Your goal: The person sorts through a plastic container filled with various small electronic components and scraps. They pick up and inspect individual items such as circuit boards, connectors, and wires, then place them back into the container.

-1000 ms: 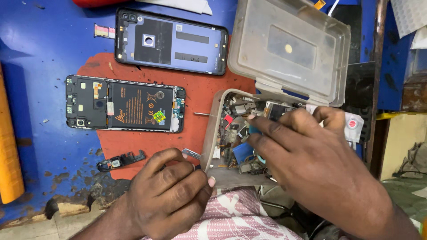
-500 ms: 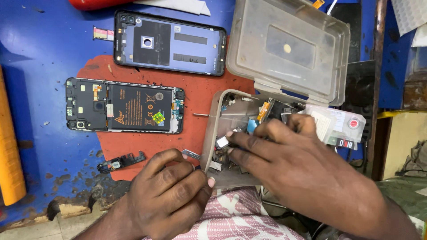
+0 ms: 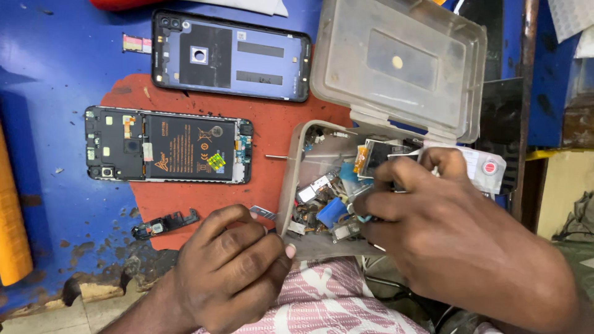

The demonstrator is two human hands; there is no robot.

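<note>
- My bench top [image 3: 55, 68] is painted blue, w/ paint chipped & worn along the near edge [image 3: 93, 291], bare pale patches showing.
- Red-orange mat [image 3: 272, 133] lies mid-bench, irregular outline (looks cut by hand, can't tell).
- Yellow strip [image 3: 11, 235] runs along the far left side of the bench.
- Dark metal upright [image 3: 527, 93], rusty in spots, stands at the right edge of the bench.
- Beyond it more blue surface [image 3: 550, 86], scuffed w/ black marks; below that a yellowish wall or panel [image 3: 560, 192].
- Light is even, soft, no hard shadows.
- Pale floor [image 3: 49, 320] shows bottom left.
</note>
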